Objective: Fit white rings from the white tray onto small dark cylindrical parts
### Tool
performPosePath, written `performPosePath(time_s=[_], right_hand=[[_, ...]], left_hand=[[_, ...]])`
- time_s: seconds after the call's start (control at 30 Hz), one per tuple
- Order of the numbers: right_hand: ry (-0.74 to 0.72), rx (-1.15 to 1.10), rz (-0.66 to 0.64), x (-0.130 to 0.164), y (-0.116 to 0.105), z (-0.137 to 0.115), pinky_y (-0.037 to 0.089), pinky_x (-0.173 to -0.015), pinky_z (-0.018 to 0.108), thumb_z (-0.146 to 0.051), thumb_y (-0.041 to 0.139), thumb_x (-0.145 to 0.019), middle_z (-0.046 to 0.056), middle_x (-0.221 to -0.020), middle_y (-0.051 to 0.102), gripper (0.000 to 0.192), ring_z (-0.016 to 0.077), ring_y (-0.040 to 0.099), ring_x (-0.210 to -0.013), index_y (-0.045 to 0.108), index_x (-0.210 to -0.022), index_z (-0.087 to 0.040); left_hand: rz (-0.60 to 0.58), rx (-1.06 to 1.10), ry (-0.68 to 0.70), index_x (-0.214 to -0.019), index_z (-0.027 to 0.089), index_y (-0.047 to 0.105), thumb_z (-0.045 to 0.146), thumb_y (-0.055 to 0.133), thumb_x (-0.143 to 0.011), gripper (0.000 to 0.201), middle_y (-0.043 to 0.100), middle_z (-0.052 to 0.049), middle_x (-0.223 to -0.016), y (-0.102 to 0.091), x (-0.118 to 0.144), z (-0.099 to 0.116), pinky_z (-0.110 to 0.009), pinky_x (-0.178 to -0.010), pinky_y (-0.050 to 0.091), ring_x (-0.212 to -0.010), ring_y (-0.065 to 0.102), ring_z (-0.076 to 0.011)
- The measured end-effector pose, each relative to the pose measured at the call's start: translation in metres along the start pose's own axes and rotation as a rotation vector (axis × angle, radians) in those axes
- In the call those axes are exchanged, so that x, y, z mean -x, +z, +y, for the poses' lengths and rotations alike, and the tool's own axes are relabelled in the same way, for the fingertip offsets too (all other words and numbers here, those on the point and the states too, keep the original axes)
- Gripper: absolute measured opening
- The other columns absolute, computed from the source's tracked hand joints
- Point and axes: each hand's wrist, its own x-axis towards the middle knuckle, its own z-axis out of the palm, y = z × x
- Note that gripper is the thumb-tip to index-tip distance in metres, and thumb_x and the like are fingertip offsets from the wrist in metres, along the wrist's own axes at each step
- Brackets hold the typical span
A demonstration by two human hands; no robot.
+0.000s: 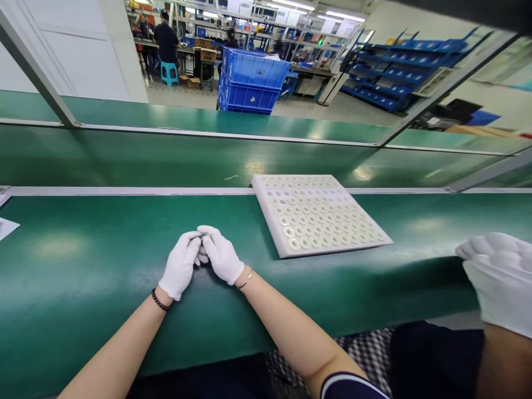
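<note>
Both gloved hands meet fingertip to fingertip, the left hand (180, 266) and right hand (221, 256) pinched together on a small dark part (202, 236), too tiny to identify, held low over the green bench (83, 266), probably for steadiness. Just right of the hands lies a white tray (316, 213) of ring-shaped pieces, within easy reach. Farther right, another person's gloved hand (499, 277) rests at the bench edge

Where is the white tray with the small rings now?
In the head view the white tray lies flat on the green bench, right of the gloved right hand.
</note>
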Motion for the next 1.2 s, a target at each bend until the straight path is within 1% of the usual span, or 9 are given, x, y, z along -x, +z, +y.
performPosePath(time_s=[0.07, 0.2, 0.33, 0.4, 0.53, 0.7, 0.87, 1.03, 1.2], right_hand=[[0.115, -0.250, 0.012, -0.001, 0.004, 0.008, 0.051, -0.062, 0.027, -0.053, 0.034, -0.097, 0.002, -0.085, 0.062, 0.043, 0.0117, 0.057, -0.065, 0.052, -0.123, -0.023], [0.258, -0.568, -0.012, -0.003, 0.010, 0.013, 0.044, -0.046, 0.021, -0.065, 0.038, -0.091, -0.002, -0.067, 0.055, 0.053, 0.0085, 0.049, -0.049, 0.055, -0.114, -0.021], [0.129, -0.519, 0.058, -0.003, 0.006, 0.008, 0.050, -0.056, 0.024, -0.059, 0.040, -0.094, 0.000, -0.072, 0.060, 0.049, 0.0094, 0.055, -0.056, 0.057, -0.119, -0.021], [0.017, -0.457, 0.076, -0.003, 0.003, 0.007, 0.054, -0.077, 0.029, -0.055, 0.042, -0.095, 0.005, -0.095, 0.066, 0.046, 0.0132, 0.063, -0.080, 0.056, -0.123, -0.022], [-0.109, -0.338, 0.011, -0.003, -0.001, 0.010, 0.044, -0.105, 0.037, -0.051, 0.045, -0.094, 0.009, -0.130, 0.057, 0.047, 0.0190, 0.056, -0.118, 0.052, -0.130, -0.022], [-0.137, -0.372, -0.017, -0.005, -0.002, 0.010, 0.045, -0.105, 0.037, -0.047, 0.047, -0.095, 0.009, -0.133, 0.055, 0.050, 0.0186, 0.057, -0.117, 0.044, -0.138, -0.023], [-0.125, -0.202, 0.117, -0.008, -0.004, 0.012, 0.051, -0.094, 0.035, -0.042, 0.052, -0.094, 0.007, -0.110, 0.062, 0.035, 0.0167, 0.061, -0.099, 0.058, -0.122, -0.022], [-0.261, -0.190, 0.144, -0.007, -0.007, 0.016, 0.048, -0.101, 0.037, -0.031, 0.058, -0.091, 0.007, -0.120, 0.060, 0.032, 0.0182, 0.059, -0.112, 0.059, -0.121, -0.024], [-0.210, -0.275, 0.079, -0.007, -0.006, 0.016, 0.043, -0.109, 0.041, -0.033, 0.059, -0.090, 0.008, -0.134, 0.056, 0.041, 0.0201, 0.055, -0.122, 0.053, -0.129, -0.024]], left_hand=[[-0.017, -0.138, 0.027, -0.121, 0.019, 0.052, 0.034, 0.045, -0.090, 0.035, 0.066, -0.004, -0.092, 0.001, 0.002, -0.003, -0.030, -0.065, 0.051, -0.065, 0.059, -0.0147], [-0.020, -0.244, 0.042, -0.127, 0.021, 0.052, 0.031, 0.044, -0.088, 0.040, 0.066, -0.006, -0.110, 0.002, 0.004, -0.011, -0.033, -0.075, 0.053, -0.084, 0.064, -0.0191], [-0.036, -0.159, 0.009, -0.126, 0.020, 0.051, 0.034, 0.048, -0.088, 0.041, 0.068, -0.006, -0.103, 0.002, 0.002, -0.008, -0.034, -0.076, 0.053, -0.076, 0.065, -0.0178], [-0.031, -0.047, -0.023, -0.124, 0.017, 0.050, 0.036, 0.051, -0.087, 0.041, 0.068, -0.006, -0.098, 0.002, 0.001, -0.004, -0.034, -0.073, 0.054, -0.071, 0.064, -0.0166], [0.020, 0.126, -0.039, -0.120, 0.015, 0.051, 0.040, 0.054, -0.087, 0.041, 0.067, -0.008, -0.101, -0.001, -0.001, 0.001, -0.033, -0.072, 0.054, -0.073, 0.064, -0.0155], [0.022, 0.165, 0.031, -0.116, 0.017, 0.052, 0.035, 0.056, -0.087, 0.034, 0.065, -0.008, -0.108, -0.002, -0.002, -0.002, -0.033, -0.078, 0.053, -0.083, 0.063, -0.0158], [0.018, 0.161, 0.050, -0.113, 0.018, 0.053, 0.034, 0.056, -0.086, 0.032, 0.065, -0.007, -0.104, 0.001, -0.003, -0.005, -0.035, -0.082, 0.053, -0.084, 0.063, -0.0164], [0.019, 0.184, -0.035, -0.113, 0.016, 0.051, 0.039, 0.059, -0.083, 0.039, 0.067, -0.008, -0.103, 0.000, -0.004, -0.001, -0.036, -0.079, 0.054, -0.082, 0.065, -0.0174], [0.031, 0.207, -0.039, -0.114, 0.015, 0.052, 0.039, 0.061, -0.082, 0.040, 0.067, -0.009, -0.104, -0.002, -0.005, -0.001, -0.037, -0.080, 0.055, -0.082, 0.065, -0.0179]])
